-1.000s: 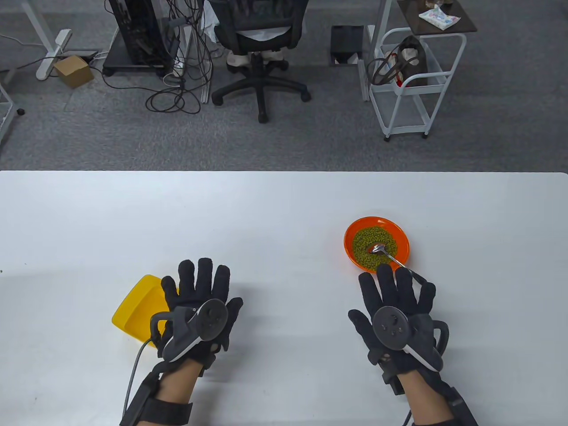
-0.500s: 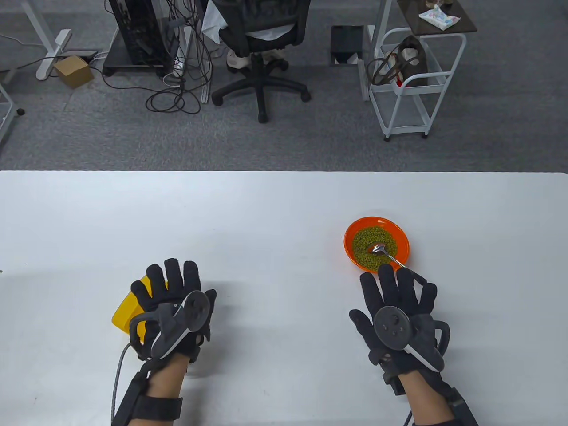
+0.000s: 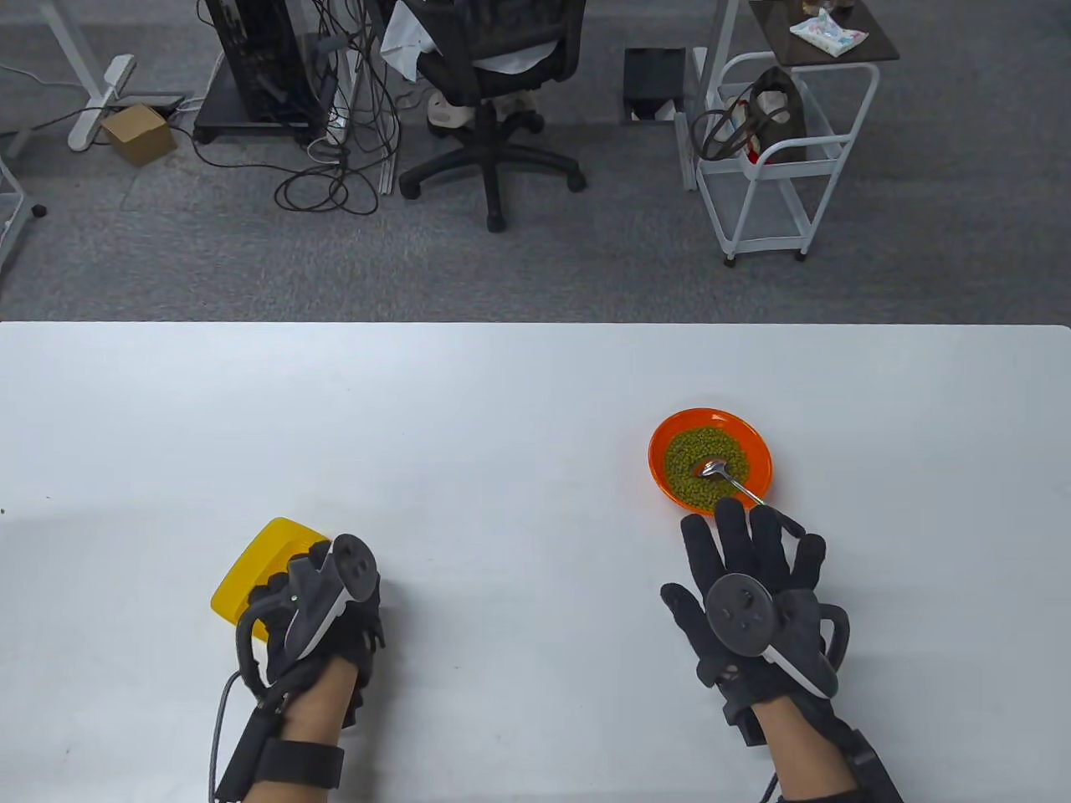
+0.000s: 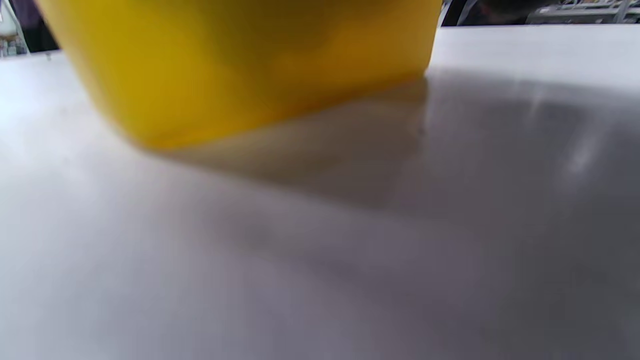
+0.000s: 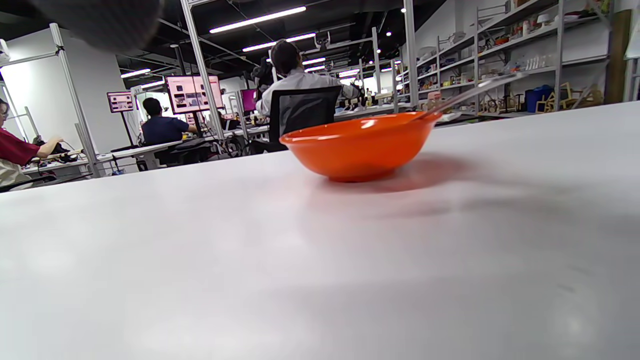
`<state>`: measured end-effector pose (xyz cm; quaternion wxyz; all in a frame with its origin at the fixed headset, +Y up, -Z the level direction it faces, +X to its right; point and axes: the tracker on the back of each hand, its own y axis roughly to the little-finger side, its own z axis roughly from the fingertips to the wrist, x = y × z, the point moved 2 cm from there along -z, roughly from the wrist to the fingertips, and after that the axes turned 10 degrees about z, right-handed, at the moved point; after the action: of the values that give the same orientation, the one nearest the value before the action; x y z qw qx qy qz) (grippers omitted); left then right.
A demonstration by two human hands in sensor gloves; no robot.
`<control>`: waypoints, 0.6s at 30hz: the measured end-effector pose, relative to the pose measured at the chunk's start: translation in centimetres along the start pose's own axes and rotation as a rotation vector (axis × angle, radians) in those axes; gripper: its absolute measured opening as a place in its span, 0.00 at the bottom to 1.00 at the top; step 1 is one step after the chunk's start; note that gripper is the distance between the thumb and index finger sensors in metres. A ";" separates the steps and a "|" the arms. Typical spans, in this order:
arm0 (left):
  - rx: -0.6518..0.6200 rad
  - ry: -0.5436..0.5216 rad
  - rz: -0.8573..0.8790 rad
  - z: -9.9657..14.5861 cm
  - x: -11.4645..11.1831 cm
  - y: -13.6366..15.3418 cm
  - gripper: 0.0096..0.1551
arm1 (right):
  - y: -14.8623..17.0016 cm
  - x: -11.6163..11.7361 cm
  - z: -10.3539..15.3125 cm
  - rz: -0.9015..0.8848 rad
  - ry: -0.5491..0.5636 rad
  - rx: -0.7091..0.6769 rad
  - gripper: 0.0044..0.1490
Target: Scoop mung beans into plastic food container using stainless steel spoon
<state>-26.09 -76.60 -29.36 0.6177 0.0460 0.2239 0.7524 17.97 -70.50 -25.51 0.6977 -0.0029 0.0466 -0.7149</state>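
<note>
The left hand (image 3: 322,606) curls against the near side of the yellow plastic food container (image 3: 251,573), whether gripping I cannot tell, while the right hand (image 3: 749,585) lies flat with fingers spread, the stainless steel spoon (image 3: 732,481) just beyond its fingertips in the orange bowl (image 3: 669,435) of mung beans (image 3: 690,464).

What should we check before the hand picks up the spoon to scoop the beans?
1. Spoon within reach: ok, its bowl lies in the mung beans and its handle leans over the rim toward the right hand.
2. Right hand free: ok, fingers spread flat, holding nothing.
3. Orange bowl upright on the table: ok.
4. Yellow food container steadied: cannot tell, the left hand is at its side, but the grip is hidden.
5. Container standing flat: not ok, the left wrist view shows one edge lifted.
6. Container open on top: cannot tell.
</note>
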 end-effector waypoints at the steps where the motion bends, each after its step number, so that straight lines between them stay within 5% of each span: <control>1: -0.008 -0.034 -0.019 0.0 0.1 -0.1 0.39 | 0.0 0.0 0.0 0.000 -0.002 0.001 0.50; 18: -0.032 -0.044 0.029 -0.5 0.5 -0.2 0.25 | 0.7 0.3 -0.3 -0.008 -0.026 0.027 0.50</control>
<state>-26.22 -76.25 -30.00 0.6123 0.0557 0.1976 0.7635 18.63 -70.80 -25.92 0.6954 -0.0030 0.0279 -0.7181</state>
